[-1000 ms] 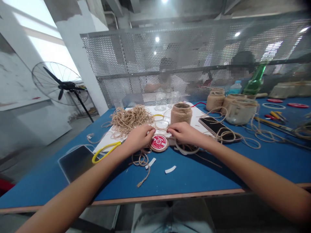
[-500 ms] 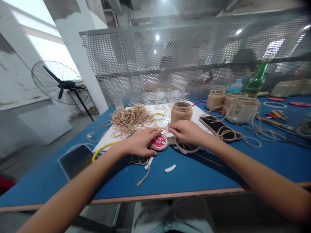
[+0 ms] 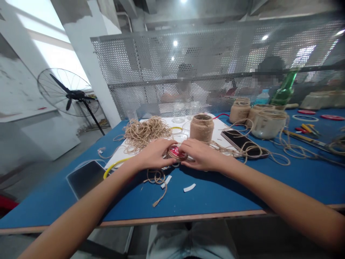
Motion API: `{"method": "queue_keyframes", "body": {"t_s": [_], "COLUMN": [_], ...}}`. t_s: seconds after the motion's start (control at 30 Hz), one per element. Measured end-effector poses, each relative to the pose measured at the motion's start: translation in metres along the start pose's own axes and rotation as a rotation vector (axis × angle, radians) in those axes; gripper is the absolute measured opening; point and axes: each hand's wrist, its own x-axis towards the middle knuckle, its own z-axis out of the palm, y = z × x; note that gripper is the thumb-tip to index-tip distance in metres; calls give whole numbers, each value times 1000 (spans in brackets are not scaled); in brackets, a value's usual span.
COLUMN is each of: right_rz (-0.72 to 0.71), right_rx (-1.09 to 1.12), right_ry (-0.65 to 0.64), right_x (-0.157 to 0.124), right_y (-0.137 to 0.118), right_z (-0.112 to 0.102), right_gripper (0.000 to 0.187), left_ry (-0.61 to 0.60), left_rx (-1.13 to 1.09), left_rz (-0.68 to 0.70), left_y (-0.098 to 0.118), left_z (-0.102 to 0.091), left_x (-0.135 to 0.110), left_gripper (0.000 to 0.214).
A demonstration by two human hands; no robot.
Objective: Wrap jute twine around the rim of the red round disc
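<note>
A round red lid point(image 3: 176, 152) edged with jute twine lies on the blue table point(image 3: 231, 187), mostly covered by my hands. My left hand point(image 3: 154, 154) curls round its left side with the fingers closed on it. From the right, my right hand point(image 3: 198, 154) grips the same lid, fingers pressed to its rim. A tangle of jute twine point(image 3: 145, 131) lies just behind my left hand on a white sheet point(image 3: 218, 131). A twine-wrapped jar point(image 3: 201, 127) stands upright behind my right hand.
A dark tablet point(image 3: 84, 178) and a yellow cord point(image 3: 114, 166) lie at the left. A phone point(image 3: 244, 142) with twine over it lies at the right, near more wrapped jars point(image 3: 265, 122), a green bottle point(image 3: 284, 90) and pliers point(image 3: 307, 128). Paper scraps point(image 3: 189, 187) lie near the front edge. People sit behind a perforated screen point(image 3: 215, 68).
Both hands have closed in on the red lid from either side and now cover most of it; before, the right hand pinched twine behind the lid, which lay in plain sight.
</note>
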Motion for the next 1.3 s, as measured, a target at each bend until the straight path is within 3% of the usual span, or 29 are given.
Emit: {"method": "queue_keyframes", "body": {"t_s": [0.23,0.47,0.57,0.87,1.07,1.3], "right_rz": [8,110,147,172,106,70], "right_rx": [-38,-161,-192,-181,-309,-307], "right_ry": [96,188,192,197,198,162], "right_x": [2,-2,-2,0,-1,2], "right_y": [1,14,16,12,12,7], "right_z": [0,1,2,1,0,0], "right_gripper": [8,8,11,14,29,23], "left_ry": [87,283,301,287,296,306], "left_rx": [-12,63,96,-106,-119,-102], "left_rz": [-73,34,40,-66,-57,-62], "left_y": [0,2,4,7,13,15], "left_z": [3,7,8,11,9,11], "left_x": [0,3,2,2,4,6], "left_gripper": [48,26,20,16,15,14]}}
